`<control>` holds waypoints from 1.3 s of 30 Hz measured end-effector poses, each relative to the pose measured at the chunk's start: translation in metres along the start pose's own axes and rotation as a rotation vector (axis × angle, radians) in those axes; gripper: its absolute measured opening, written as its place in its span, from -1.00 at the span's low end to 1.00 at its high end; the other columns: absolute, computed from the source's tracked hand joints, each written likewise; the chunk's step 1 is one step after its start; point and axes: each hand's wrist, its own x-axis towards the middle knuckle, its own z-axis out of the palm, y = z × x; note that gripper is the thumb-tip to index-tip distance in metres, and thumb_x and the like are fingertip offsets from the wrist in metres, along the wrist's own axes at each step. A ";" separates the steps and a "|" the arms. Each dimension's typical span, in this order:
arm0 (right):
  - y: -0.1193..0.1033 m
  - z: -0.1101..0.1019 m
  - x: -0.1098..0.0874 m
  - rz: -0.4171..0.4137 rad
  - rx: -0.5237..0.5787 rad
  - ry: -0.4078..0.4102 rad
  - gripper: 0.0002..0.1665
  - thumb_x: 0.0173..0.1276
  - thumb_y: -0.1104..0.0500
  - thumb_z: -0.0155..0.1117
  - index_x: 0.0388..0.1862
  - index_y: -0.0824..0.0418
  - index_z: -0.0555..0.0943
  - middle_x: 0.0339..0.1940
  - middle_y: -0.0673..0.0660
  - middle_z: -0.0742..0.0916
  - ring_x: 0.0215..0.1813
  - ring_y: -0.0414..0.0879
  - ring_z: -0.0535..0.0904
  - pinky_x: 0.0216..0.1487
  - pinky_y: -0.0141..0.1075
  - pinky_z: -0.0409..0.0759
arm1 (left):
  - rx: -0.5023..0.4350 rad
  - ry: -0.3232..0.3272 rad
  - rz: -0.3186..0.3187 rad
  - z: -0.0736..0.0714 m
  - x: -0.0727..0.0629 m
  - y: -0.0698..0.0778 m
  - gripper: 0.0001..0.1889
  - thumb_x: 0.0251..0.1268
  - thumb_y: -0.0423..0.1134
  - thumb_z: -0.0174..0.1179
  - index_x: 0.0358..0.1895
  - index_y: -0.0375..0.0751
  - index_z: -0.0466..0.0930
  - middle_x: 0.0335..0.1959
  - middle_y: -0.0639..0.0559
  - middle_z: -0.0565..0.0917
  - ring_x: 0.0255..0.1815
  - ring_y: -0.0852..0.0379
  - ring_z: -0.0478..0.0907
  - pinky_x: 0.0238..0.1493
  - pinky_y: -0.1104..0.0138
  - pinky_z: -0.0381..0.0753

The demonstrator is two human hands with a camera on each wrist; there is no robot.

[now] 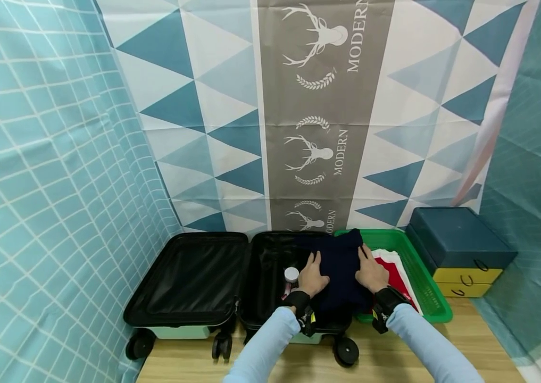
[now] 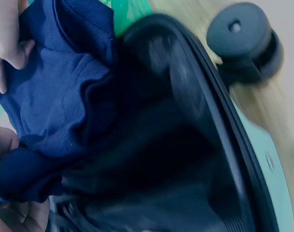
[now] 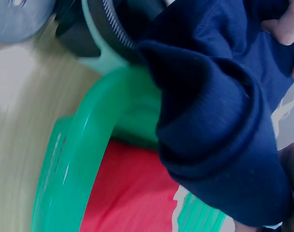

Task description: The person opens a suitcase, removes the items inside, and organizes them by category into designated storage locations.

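A folded navy garment [image 1: 341,271] spans the right half of an open suitcase [image 1: 263,298] and the near-left edge of a green basket [image 1: 430,290]. My left hand [image 1: 312,277] grips its left side over the suitcase; in the left wrist view the cloth lies between thumb and fingers. On the basket side my right hand [image 1: 372,272] holds the other side, and the cloth hangs in a thick fold [image 3: 219,130] in the right wrist view. A white-capped container [image 1: 291,274] sits in the suitcase beside my left hand. The garment hides part of the suitcase interior.
The suitcase's other black-lined half [image 1: 193,276] lies open at left. Red and white cloth [image 1: 397,274] lies in the basket. A dark blue box [image 1: 459,234] rests on yellow drawers [image 1: 468,275] at right. Suitcase wheels [image 1: 346,351] stick out in front on the wooden surface.
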 end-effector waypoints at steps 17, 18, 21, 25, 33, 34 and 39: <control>0.036 -0.006 -0.018 -0.003 -0.150 0.118 -0.18 0.27 0.39 0.22 0.49 0.47 0.19 0.54 0.39 0.16 -0.70 0.00 0.24 -0.57 -0.24 0.02 | -0.107 -0.129 0.038 0.025 -0.007 0.029 -0.13 0.26 -0.33 0.28 0.60 -0.04 0.03 0.57 -0.08 0.10 -0.23 0.09 0.55 -0.53 0.30 0.16; 0.037 -0.005 -0.020 -0.004 -0.155 0.136 -0.17 0.27 0.39 0.22 0.50 0.46 0.19 0.55 0.38 0.16 -0.72 -0.03 0.19 -0.57 -0.24 0.01 | -0.114 -0.147 0.050 0.028 -0.009 0.030 -0.12 0.26 -0.37 0.26 0.60 -0.04 0.00 0.58 -0.08 0.07 -0.34 0.13 0.51 -0.56 0.31 0.13; 0.041 0.000 -0.025 -0.007 -0.173 0.181 -0.17 0.25 0.41 0.25 0.50 0.44 0.21 0.55 0.36 0.17 -0.72 -0.04 0.14 -0.57 -0.22 0.01 | -0.158 -0.202 0.076 0.037 -0.014 0.031 -0.08 0.24 -0.49 0.19 0.61 -0.09 -0.09 0.59 -0.14 -0.01 -0.57 0.16 0.34 -0.59 0.33 0.09; 0.047 0.010 -0.028 -0.006 -0.220 0.209 -0.10 0.20 0.39 0.36 0.50 0.43 0.22 0.56 0.33 0.18 -0.70 0.02 0.21 -0.59 -0.19 0.09 | -0.192 -0.256 0.102 0.047 -0.021 0.029 -0.08 0.30 -0.49 0.15 0.62 -0.14 -0.20 0.60 -0.22 -0.11 -0.67 0.15 0.23 -0.59 0.32 0.09; 0.064 0.019 -0.037 -0.001 -0.206 0.233 -0.29 0.31 0.53 0.09 0.47 0.44 0.26 0.53 0.33 0.22 -0.69 0.01 0.18 -0.55 -0.22 0.02 | 0.133 -0.325 0.278 0.046 -0.043 0.026 -0.34 0.52 -0.10 0.07 0.57 -0.11 0.09 0.58 -0.32 -0.10 0.18 0.01 0.52 0.02 0.24 0.40; 0.069 0.020 -0.039 -0.003 -0.204 0.237 -0.31 0.32 0.56 0.02 0.46 0.45 0.27 0.53 0.33 0.23 -0.69 0.00 0.17 -0.55 -0.23 0.02 | 0.207 -0.316 0.325 0.046 -0.047 0.027 -0.39 0.53 -0.08 0.05 0.55 -0.08 0.16 0.57 -0.31 -0.04 0.31 -0.01 0.43 0.10 0.23 0.39; 0.095 0.023 -0.045 0.000 -0.216 0.255 -0.29 0.29 0.65 -0.10 0.45 0.45 0.28 0.54 0.31 0.22 -0.70 0.00 0.18 -0.60 -0.23 0.07 | 0.580 -0.288 0.540 0.050 -0.060 0.036 -0.59 0.61 0.04 -0.12 0.40 0.18 0.43 0.48 -0.01 0.30 0.54 0.05 0.09 0.30 0.23 0.27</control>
